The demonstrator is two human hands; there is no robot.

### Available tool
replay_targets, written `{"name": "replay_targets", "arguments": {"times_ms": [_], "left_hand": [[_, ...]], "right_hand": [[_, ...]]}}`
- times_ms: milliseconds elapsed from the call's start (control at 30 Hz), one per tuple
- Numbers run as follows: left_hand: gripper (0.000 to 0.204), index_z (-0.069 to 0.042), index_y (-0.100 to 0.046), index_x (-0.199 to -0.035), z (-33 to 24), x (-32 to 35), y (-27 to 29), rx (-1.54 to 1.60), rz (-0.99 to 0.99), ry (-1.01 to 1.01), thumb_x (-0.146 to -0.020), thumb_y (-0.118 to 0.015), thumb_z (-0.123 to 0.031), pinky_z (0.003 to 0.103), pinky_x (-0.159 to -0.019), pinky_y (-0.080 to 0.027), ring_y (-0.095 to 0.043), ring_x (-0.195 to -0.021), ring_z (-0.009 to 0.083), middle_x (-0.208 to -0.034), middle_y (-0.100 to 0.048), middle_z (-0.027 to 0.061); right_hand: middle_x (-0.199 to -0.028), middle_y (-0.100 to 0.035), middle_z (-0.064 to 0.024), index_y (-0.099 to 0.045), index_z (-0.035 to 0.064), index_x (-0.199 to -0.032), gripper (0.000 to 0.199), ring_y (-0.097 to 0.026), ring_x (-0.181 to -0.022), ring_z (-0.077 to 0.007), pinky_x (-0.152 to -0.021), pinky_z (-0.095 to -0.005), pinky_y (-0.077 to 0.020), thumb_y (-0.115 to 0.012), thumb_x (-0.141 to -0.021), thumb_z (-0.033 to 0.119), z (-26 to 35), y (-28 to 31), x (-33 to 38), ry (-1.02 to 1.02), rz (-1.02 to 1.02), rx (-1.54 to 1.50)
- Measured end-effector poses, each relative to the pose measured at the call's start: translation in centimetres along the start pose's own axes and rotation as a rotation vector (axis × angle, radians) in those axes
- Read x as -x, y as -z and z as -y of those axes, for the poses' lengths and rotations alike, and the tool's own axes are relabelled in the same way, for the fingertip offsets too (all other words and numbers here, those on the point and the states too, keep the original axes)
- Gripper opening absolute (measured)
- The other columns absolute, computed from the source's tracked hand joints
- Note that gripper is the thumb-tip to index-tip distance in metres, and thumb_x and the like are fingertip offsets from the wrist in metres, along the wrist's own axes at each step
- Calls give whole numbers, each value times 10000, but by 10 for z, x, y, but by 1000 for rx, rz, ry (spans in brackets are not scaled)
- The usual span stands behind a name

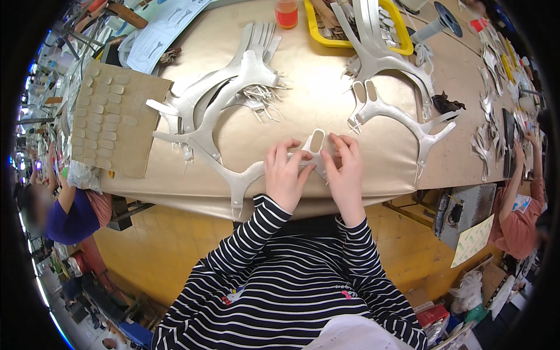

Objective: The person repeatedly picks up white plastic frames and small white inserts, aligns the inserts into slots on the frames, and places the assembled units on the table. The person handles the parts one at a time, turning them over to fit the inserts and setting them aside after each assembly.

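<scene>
Brown cardboard carries rows of oval pads, suggesting plenty remains, beside stacked pale pieces on the gold surface; at its front, the left hand's fingers pinch a forked strip whose tab bears one tan oval, apparently placed; the right hand's grip is unclear; rightward, a yellow tray and oval-tipped pieces leave the hands unobstructed

A pale, smooth, branched strap piece curves along the table's near edge, its tan-centred oval tab pointing away.
</scene>
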State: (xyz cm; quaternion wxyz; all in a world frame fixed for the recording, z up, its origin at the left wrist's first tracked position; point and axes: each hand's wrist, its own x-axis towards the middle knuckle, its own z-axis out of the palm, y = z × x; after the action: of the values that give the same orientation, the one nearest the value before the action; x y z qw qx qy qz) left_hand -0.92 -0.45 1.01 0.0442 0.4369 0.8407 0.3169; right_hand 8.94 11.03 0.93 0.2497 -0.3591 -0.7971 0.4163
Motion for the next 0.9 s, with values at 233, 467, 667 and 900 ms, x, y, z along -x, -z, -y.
{"name": "replay_targets", "arguments": {"times_ms": [233,467,667,900], "left_hand": [[593,-57,-604,-1228,6,-6,-1,132,98,155,-695,-858,-109,404,-887,-450,-530,-959,299,-996,-591,88],[276,-9,-700,-977,17,-11,14,362,245,46,-800,-829,-177,359,-826,-475,-579,-889,257,-914,-649,95],[294,-102,-717,-924,17,-3,14,527,380,172,-869,-767,-386,380,-920,-322,-599,-888,189,-832,-658,-4],[313,-108,-709,-866,14,-1,10,427,408,154,-871,-757,-418,380,-937,-285,-590,-846,174,-775,-627,-1]], "right_hand": [[-1215,-612,-116,-552,-26,-1383,516,-585,-985,-167,-827,-276,-509,-721,-901,50,5,4,20,-237,164,-395],[-1110,-650,-46,-611,-17,-1340,379,-597,-955,-106,-912,-260,-499,-668,-975,66,7,31,26,-428,265,-645],[-951,-646,-8,-710,-21,-1184,260,-564,-777,-53,-684,-213,-474,-696,-961,112,16,29,19,-264,231,-547],[-793,-663,13,-738,-18,-1077,216,-539,-676,-47,-633,-212,-452,-719,-950,156,12,20,10,-429,236,-577]]}}
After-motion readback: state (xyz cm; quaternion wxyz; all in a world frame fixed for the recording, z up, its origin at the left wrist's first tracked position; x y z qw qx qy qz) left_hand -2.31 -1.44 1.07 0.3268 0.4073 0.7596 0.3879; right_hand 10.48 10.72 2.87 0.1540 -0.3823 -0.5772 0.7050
